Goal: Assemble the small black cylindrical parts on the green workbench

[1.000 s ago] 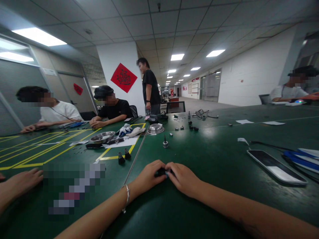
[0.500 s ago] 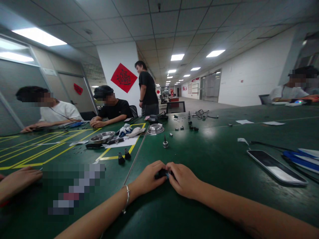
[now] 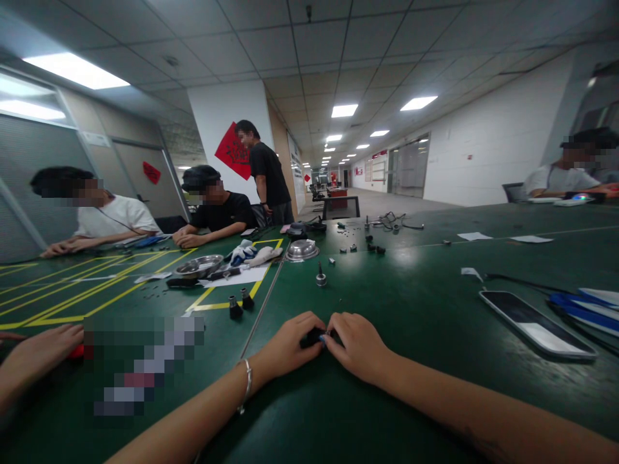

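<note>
My left hand (image 3: 292,343) is curled round a small dark part (image 3: 313,336) close above the green table. My right hand (image 3: 356,345) meets it from the right, thumb and fingers pinched together at the part's end, where a small bluish spot shows. The fingers cover most of what is held, so its exact kind is hidden. Beyond the hands a metal piece with a thin dark stem (image 3: 321,277) stands upright. To the left are two black cone-shaped pieces with metal tops (image 3: 240,304).
A phone (image 3: 536,325) and blue-and-white items (image 3: 587,309) lie at right. Metal bowls (image 3: 302,250), gloves (image 3: 246,253) and several small parts are spread farther back. A co-worker's hand (image 3: 41,354) rests at far left. Other people sit round the table; one stands behind.
My right hand's fingers have shifted slightly at the part; my left hand stays nearly still. The standing person has moved left, and the co-worker's hand at left has shifted, showing something red.
</note>
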A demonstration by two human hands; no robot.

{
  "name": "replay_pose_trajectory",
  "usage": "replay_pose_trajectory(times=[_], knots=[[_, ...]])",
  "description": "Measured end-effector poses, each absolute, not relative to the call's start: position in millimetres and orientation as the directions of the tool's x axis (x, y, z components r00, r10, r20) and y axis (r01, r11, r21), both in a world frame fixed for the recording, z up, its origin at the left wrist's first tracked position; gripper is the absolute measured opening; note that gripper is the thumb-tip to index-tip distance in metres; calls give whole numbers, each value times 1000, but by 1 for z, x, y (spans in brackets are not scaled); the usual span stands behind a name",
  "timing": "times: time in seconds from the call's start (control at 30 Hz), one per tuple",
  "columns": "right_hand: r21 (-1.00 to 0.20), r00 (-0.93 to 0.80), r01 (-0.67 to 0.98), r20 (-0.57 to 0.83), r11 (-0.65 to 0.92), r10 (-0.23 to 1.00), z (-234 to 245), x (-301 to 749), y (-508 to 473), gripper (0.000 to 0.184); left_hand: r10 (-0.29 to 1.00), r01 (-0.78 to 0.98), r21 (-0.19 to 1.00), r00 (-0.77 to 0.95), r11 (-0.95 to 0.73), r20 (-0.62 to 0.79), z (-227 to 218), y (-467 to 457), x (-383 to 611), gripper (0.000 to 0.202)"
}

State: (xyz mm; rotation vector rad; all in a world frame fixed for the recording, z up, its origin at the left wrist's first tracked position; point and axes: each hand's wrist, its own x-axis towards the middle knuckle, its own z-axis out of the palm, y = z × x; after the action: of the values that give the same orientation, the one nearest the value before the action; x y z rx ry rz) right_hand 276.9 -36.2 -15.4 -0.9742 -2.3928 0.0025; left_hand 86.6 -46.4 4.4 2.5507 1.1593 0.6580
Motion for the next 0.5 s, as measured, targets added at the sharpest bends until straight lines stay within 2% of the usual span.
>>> replay_pose_trajectory(times=[0.17,0.4,0.5], knots=[[-181,-572,685,465,705,676,-17,277,-35,14,759,645,403,584,-649,288,4,-47,87,16],[-190,-599,650,469,736,649,-13,279,-38,8,753,640,400,585,-657,300,5,-47,88,17],[-172,-616,648,454,742,644,-13,279,-37,13,753,644,391,589,-657,293,5,-47,87,15]])
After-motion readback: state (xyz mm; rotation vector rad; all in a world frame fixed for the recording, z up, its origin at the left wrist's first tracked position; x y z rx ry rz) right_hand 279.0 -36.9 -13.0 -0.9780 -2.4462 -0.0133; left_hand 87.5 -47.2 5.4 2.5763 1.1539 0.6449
